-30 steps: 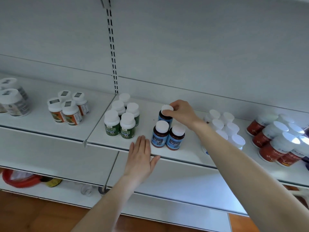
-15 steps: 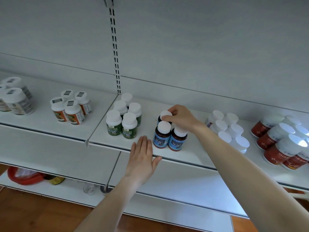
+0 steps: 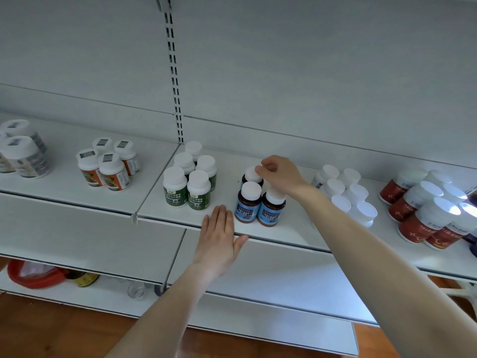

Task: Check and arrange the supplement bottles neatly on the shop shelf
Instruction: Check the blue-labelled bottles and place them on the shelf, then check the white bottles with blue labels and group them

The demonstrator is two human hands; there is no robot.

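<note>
Head view: the left hand (image 3: 218, 236) lies flat, grasping nothing, on the shelf (image 3: 284, 236) edge just before the two front blue bottles (image 3: 247, 202). Behind them the right hand (image 3: 281, 175) pinches the third bottle (image 3: 251, 174) by its cap. I think it should be set upright, close behind them. Five green bottles (image 3: 188, 182) stand left of them.

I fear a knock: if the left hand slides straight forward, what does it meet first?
Probably the nearest green bottle: the left hand points into a narrow gap beside the blue bottles. Depth is unclear.
</note>
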